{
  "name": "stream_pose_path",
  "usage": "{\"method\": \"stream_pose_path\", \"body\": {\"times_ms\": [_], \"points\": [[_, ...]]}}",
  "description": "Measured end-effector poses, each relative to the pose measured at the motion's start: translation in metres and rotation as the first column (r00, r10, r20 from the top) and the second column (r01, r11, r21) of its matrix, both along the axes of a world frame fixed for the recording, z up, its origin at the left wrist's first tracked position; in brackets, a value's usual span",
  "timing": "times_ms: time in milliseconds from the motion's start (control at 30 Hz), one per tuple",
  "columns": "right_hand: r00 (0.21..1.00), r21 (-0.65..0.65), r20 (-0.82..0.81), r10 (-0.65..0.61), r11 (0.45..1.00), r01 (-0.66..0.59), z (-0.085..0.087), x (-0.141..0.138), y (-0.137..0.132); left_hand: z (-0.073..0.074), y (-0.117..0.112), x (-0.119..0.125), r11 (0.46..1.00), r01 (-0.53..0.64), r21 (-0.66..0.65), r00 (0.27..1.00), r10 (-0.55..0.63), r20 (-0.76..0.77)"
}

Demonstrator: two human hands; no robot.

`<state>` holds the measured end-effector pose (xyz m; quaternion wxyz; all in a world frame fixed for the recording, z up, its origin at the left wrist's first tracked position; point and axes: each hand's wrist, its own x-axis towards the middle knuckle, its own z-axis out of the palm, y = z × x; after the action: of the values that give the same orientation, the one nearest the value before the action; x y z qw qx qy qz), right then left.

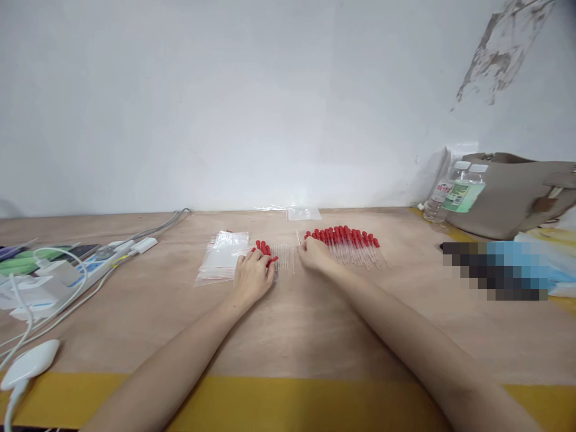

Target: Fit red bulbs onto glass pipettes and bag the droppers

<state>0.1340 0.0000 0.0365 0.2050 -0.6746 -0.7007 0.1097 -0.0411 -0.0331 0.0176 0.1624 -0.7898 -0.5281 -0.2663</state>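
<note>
My left hand (252, 277) pinches the small dropper batch (275, 257) on the desk (292, 324), beside flat zip bags (222, 255), contents not discernible. My right hand (315, 255), fingers bunched, touches its glass tips. Label on the bottle (461, 191): unreadable.

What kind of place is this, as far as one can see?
Probably a small packing bench: many red-capped droppers, a stack of clear bags and a power strip on a wooden table.

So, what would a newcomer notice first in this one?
The row of red-capped droppers fanned out mid-table, just right of the right hand. Next, the left hand curled on a small bunch of droppers, with a stack of clear bags at its left.
</note>
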Motion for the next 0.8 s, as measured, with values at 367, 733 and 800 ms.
{"method": "stream_pose_path", "body": {"times_ms": [367, 733, 800], "points": [[0.902, 0.445, -0.087, 0.423, 0.827, -0.345, -0.038, 0.067, -0.063, -0.022, -0.015, 0.032, 0.771, 0.542, -0.336, 0.703, -0.197, 0.683], [0.869, 0.447, -0.054, 0.491, 0.791, -0.419, -0.041, 0.058, -0.073, -0.024, -0.013, 0.031, 0.767, 0.559, -0.313, 0.659, -0.183, 0.73], [0.859, 0.426, -0.097, 0.503, 0.801, -0.421, -0.042, 0.057, -0.073, -0.024, -0.013, 0.032, 0.759, 0.573, -0.31, 0.653, -0.193, 0.733]]}}
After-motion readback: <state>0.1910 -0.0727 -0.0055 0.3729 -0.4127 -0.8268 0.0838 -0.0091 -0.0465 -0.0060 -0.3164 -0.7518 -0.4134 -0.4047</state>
